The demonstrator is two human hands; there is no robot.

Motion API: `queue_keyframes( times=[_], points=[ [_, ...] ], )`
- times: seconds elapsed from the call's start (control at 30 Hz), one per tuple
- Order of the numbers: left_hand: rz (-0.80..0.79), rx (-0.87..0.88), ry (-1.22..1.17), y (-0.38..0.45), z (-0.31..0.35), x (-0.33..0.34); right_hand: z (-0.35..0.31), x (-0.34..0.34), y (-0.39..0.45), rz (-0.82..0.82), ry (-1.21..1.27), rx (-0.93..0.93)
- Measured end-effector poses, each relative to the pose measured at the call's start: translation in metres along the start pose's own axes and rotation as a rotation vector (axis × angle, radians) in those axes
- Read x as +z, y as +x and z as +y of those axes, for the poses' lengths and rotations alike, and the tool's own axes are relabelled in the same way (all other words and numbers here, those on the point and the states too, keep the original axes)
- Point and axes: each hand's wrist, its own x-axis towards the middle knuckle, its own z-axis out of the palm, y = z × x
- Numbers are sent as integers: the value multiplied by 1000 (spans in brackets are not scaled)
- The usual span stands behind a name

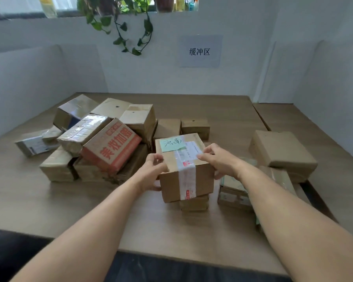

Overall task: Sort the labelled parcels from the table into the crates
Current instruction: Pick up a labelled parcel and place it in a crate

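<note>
My left hand (154, 174) curled around the near left edge of the taped parcel (184, 169), thumb under, fingers on top. My right hand (218, 159) gripped its right side, fingertips on the white label. That parcel carried one green note (172, 144) and sat on a smaller box (194, 204). To the left lay a heap of roughly ten cartons, one of them orange-printed (112, 145); about three more lay right. The wooden table (90, 210) stood against white walls with one paper sign (200, 51) and a trailing plant (118, 21).

Taped brown parcel (186, 169), green note, atop smaller box (194, 203).
</note>
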Motion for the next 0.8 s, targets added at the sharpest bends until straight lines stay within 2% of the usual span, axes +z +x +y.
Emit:
queue_keyframes(
  times=[0.13,0.3,0.43,0.5,0.57,0.67,0.8],
  points=[
    [116,9,57,-3,-15,0,8,18,4,100,-113,-58],
    [-2,100,71,-16,-17,-7,5,21,-13,30,-66,-62],
    [-51,226,84,-32,-22,-20,4,37,-32,144,-123,-108],
    [-55,282,84,-44,-30,-32,0,55,-45,215,-208,-150],
    [-51,330,101,-57,-42,-50,-3,79,-59,252,-184,-171],
    [-48,371,174,-79,-66,-81,-7,122,-85,267,-126,-203],
    [-41,386,234,-114,-108,-120,-15,178,-120,269,-164,-189]
  ],
)
